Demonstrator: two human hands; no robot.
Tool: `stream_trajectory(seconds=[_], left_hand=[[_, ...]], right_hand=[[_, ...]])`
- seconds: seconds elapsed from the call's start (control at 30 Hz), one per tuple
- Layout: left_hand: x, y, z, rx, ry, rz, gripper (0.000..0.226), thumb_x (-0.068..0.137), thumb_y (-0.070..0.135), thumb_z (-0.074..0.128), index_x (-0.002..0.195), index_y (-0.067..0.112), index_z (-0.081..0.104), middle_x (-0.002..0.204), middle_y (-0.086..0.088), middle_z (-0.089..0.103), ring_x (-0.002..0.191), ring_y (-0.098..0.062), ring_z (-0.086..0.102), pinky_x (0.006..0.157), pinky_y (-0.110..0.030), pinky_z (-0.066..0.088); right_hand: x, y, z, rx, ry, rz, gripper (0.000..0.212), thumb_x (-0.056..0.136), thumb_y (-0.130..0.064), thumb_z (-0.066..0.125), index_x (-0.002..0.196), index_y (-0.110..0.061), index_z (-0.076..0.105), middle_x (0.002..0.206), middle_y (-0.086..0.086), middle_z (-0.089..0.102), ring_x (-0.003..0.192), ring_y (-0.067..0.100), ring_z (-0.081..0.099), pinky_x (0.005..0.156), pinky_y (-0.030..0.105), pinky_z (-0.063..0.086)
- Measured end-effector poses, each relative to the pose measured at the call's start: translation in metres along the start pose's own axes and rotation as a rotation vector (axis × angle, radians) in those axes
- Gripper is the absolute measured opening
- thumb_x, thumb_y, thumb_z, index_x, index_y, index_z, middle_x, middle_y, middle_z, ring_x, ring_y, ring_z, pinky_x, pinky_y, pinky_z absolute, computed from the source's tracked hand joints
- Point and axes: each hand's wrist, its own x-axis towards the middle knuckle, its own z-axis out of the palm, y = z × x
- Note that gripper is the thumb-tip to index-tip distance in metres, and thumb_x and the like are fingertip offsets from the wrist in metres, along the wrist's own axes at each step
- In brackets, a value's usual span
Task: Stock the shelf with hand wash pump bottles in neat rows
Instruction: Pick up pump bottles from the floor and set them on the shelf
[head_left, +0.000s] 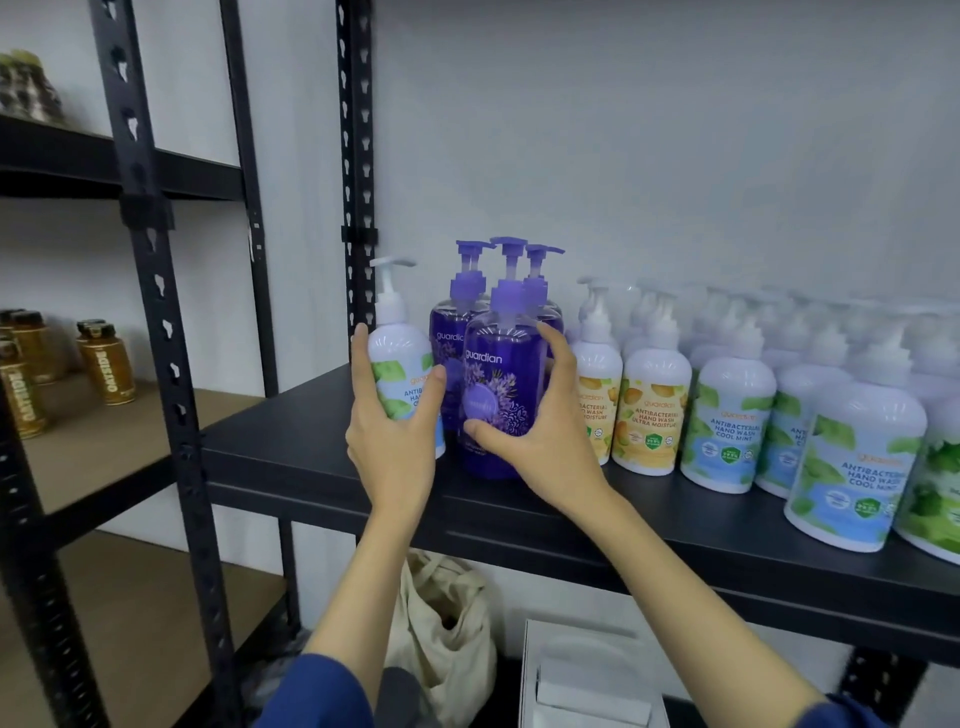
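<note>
My left hand (393, 434) grips a white cool-mint pump bottle (400, 358) near the left end of the black shelf (291, 447). My right hand (540, 431) holds a purple lavender pump bottle (501, 384) at the shelf's front, fingers around its right side and thumb across the label. Behind it stand more purple bottles (457, 322). To the right run rows of white bottles: orange-labelled ultra-moisture ones (652, 410), then green-and-blue cool-mint ones (730, 421), reaching back to the wall.
A black upright post (356, 156) stands just left of the white bottle. The neighbouring rack on the left holds brown Oatside bottles (106, 364). Below the shelf sit a cream cloth bag (447, 634) and a white box (587, 680).
</note>
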Motion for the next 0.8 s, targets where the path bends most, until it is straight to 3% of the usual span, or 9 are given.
stream_trajectory(seconds=[0.1, 0.2, 0.3, 0.37, 0.47, 0.53, 0.6, 0.67, 0.8], left_hand=[[-0.001, 0.000, 0.000, 0.006, 0.004, 0.011, 0.074, 0.082, 0.046, 0.065, 0.145, 0.041, 0.025, 0.115, 0.015, 0.051, 0.103, -0.012, 0.057, 0.090, -0.032, 0.048], [-0.001, -0.001, 0.000, 0.014, 0.009, 0.010, 0.074, 0.082, 0.046, 0.066, 0.144, 0.043, 0.026, 0.114, 0.015, 0.053, 0.103, -0.013, 0.058, 0.089, -0.030, 0.047], [-0.001, -0.001, 0.001, 0.015, 0.017, 0.005, 0.074, 0.083, 0.046, 0.066, 0.144, 0.044, 0.025, 0.112, 0.016, 0.052, 0.101, -0.012, 0.058, 0.089, -0.030, 0.047], [-0.002, 0.000, 0.001, 0.018, 0.012, 0.005, 0.074, 0.083, 0.046, 0.066, 0.144, 0.044, 0.025, 0.112, 0.015, 0.052, 0.101, -0.012, 0.057, 0.090, -0.031, 0.047], [-0.001, -0.002, 0.000, 0.015, 0.001, 0.010, 0.074, 0.083, 0.045, 0.066, 0.144, 0.044, 0.025, 0.113, 0.014, 0.053, 0.103, -0.014, 0.058, 0.092, -0.035, 0.048], [-0.001, -0.003, 0.001, 0.018, 0.000, 0.019, 0.074, 0.083, 0.046, 0.066, 0.144, 0.043, 0.025, 0.115, 0.014, 0.053, 0.105, -0.015, 0.058, 0.093, -0.037, 0.049], [-0.001, -0.003, 0.002, 0.020, 0.000, 0.029, 0.074, 0.083, 0.046, 0.066, 0.145, 0.041, 0.025, 0.115, 0.014, 0.053, 0.103, -0.013, 0.057, 0.091, -0.033, 0.048], [-0.001, -0.003, 0.003, 0.022, 0.003, 0.031, 0.074, 0.083, 0.046, 0.065, 0.145, 0.041, 0.025, 0.114, 0.014, 0.053, 0.101, -0.011, 0.056, 0.088, -0.028, 0.045], [-0.003, -0.002, 0.003, 0.022, 0.004, 0.026, 0.074, 0.083, 0.046, 0.066, 0.144, 0.043, 0.025, 0.112, 0.015, 0.052, 0.099, -0.009, 0.055, 0.087, -0.026, 0.043]], right_hand=[[-0.002, 0.000, -0.004, -0.001, -0.026, -0.012, 0.100, 0.068, -0.029, 0.079, 0.144, -0.035, 0.014, 0.145, -0.005, 0.032, 0.132, 0.011, 0.035, 0.107, 0.040, 0.040], [-0.008, -0.007, 0.001, -0.260, 0.022, -0.057, 0.105, 0.069, -0.039, 0.079, 0.145, -0.034, 0.006, 0.141, 0.005, 0.028, 0.129, 0.018, 0.034, 0.101, 0.034, 0.043], [-0.009, -0.010, 0.008, -0.413, -0.018, -0.057, 0.110, 0.066, -0.045, 0.079, 0.137, -0.048, -0.005, 0.138, 0.013, 0.026, 0.125, 0.031, 0.039, 0.093, 0.047, 0.048], [-0.008, -0.007, 0.006, -0.388, -0.040, -0.040, 0.112, 0.066, -0.041, 0.080, 0.138, -0.048, -0.006, 0.136, 0.012, 0.030, 0.124, 0.030, 0.039, 0.095, 0.048, 0.047], [-0.009, -0.003, 0.000, -0.251, -0.042, -0.035, 0.111, 0.069, -0.031, 0.081, 0.146, -0.038, 0.001, 0.140, 0.005, 0.029, 0.125, 0.014, 0.033, 0.100, 0.026, 0.040], [-0.010, -0.001, -0.002, -0.188, -0.033, -0.038, 0.110, 0.069, -0.023, 0.081, 0.147, -0.036, 0.005, 0.142, 0.002, 0.026, 0.117, -0.003, 0.028, 0.091, 0.001, 0.029], [-0.010, -0.001, -0.004, -0.152, -0.019, -0.030, 0.108, 0.070, -0.017, 0.080, 0.147, -0.034, 0.007, 0.141, 0.001, 0.026, 0.108, -0.012, 0.024, 0.081, -0.009, 0.025], [-0.012, -0.003, -0.005, -0.142, -0.015, -0.015, 0.108, 0.071, -0.018, 0.079, 0.148, -0.036, 0.006, 0.142, 0.000, 0.028, 0.111, -0.008, 0.029, 0.081, -0.004, 0.030], [-0.016, -0.008, -0.004, -0.312, -0.013, -0.020, 0.115, 0.071, -0.034, 0.079, 0.147, -0.040, -0.007, 0.143, 0.002, 0.028, 0.124, 0.013, 0.034, 0.087, 0.026, 0.043]])
